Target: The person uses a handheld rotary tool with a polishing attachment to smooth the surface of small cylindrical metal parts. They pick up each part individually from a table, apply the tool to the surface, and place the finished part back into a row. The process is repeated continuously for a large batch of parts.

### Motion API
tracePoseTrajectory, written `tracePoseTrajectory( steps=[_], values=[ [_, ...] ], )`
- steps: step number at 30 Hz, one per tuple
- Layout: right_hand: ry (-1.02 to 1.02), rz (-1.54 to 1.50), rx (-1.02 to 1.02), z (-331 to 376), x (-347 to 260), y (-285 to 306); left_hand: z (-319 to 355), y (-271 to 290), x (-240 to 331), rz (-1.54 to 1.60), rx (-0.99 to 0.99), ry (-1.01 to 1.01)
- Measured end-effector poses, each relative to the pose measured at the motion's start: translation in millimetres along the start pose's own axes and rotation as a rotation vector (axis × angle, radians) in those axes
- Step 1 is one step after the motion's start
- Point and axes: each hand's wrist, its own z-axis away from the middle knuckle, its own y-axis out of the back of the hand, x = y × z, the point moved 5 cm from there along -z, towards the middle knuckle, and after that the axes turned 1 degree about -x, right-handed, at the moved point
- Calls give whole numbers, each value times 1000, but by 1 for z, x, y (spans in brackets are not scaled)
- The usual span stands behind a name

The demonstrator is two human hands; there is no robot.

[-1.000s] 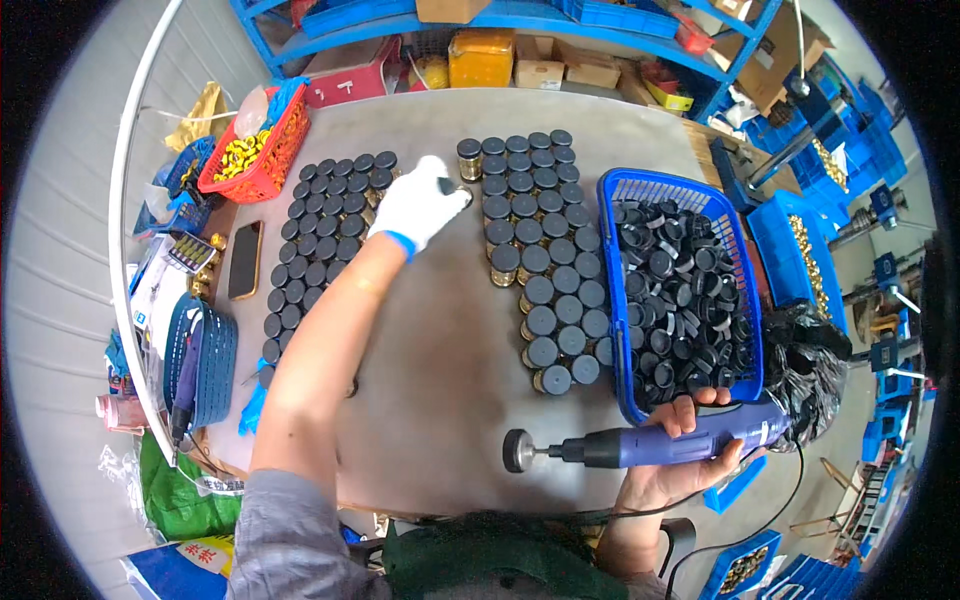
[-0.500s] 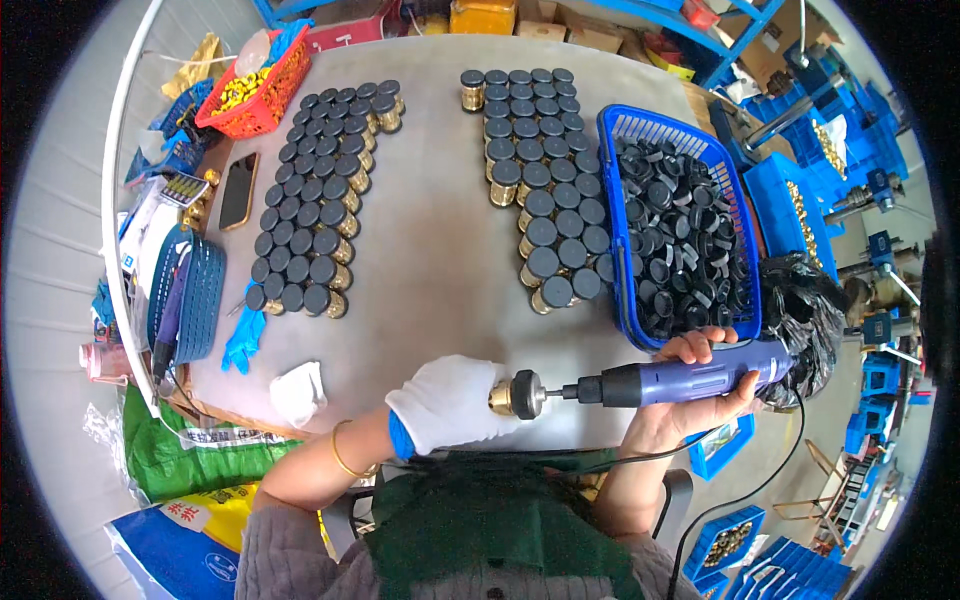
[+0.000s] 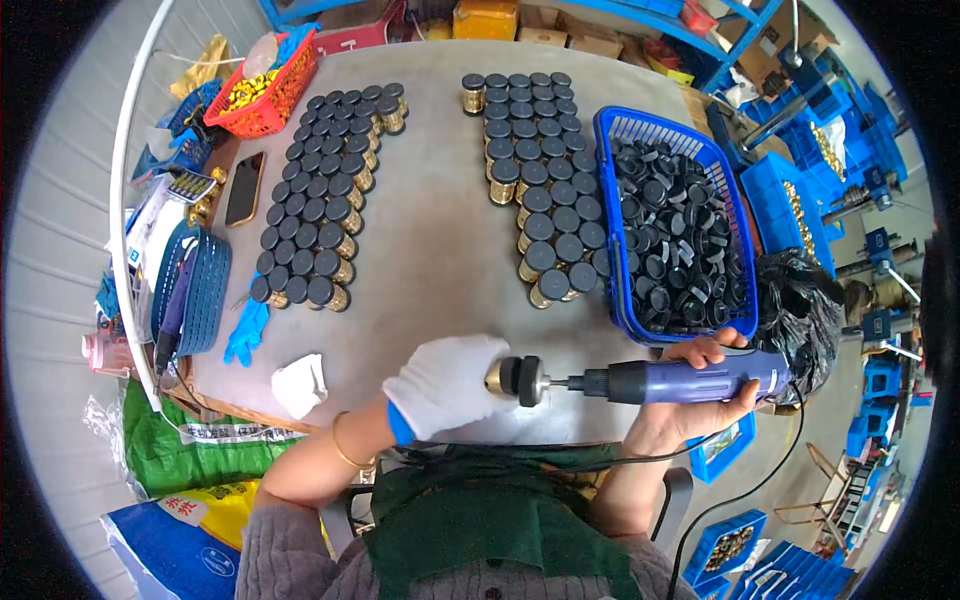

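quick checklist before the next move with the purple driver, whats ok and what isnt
1. Left hand holding the brass piece: ok, gloved fingers are around it.
2. Right hand holding the purple driver: ok, gripped around its body.
3. Driver's round head lined up with the black cap: ok, by the look of it.
4. Cap fully tight on the brass piece: cannot tell.
5. Right hand gloved: not ok, it is bare.
6. Loose caps in the blue basket: ok, many are there.
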Motion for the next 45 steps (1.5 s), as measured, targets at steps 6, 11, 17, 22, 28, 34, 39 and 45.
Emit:
tracePoseTrajectory(
  steps=[6, 11, 17, 22, 28, 34, 39, 45],
  values=[
    [42, 58, 10, -6, -11, 15, 0, 37, -26, 72, 191, 99],
    [-18, -20, 128, -9, 2, 22, 11, -9, -36, 1064, -512, 310],
    [-45, 91, 15, -6, 20, 14, -5, -12, -13, 83, -398, 86],
    [11, 179, 54, -7, 29, 14, -12, -8, -20, -31, -273, 134],
    [3, 170, 93, -10, 37, 6, -23, 0, -33, -42, -311, 141],
    [101, 178, -22, -28, 18, -2, -81, 98, -103, -76, 200, 205],
    [15, 226, -7, -20, 38, 6, -144, 150, -163, -451, 435, 52],
    [-7, 233, 23, -25, 45, 10, -167, 150, -181, -707, 371, 94]
  ],
)
